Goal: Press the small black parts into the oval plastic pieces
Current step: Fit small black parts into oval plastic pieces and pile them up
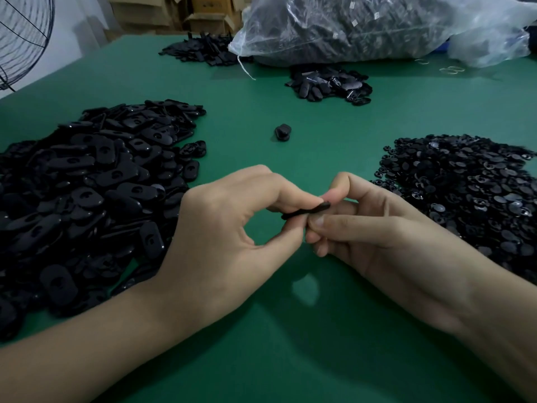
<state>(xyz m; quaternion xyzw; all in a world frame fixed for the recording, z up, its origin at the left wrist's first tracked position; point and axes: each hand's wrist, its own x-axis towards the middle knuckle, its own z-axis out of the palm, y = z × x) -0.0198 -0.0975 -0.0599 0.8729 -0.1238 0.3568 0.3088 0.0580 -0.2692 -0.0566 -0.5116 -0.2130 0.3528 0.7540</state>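
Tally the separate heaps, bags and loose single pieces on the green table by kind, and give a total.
Heaps of black plastic parts lying loose on the green table: 4 (left, right, far centre, far left)
Clear plastic bags of dark parts: 1
Lone black pieces on the table: 1
Black oval pieces held in both hands: 1
Total: 7

no readable text, small white tags in the plastic bag (377, 27) too blurred

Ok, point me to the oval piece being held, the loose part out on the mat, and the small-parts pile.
oval piece (305, 211), head view, visible edge between fingertips.
loose part (283, 132), head view, its top.
small-parts pile (470, 184), head view, heap's middle.
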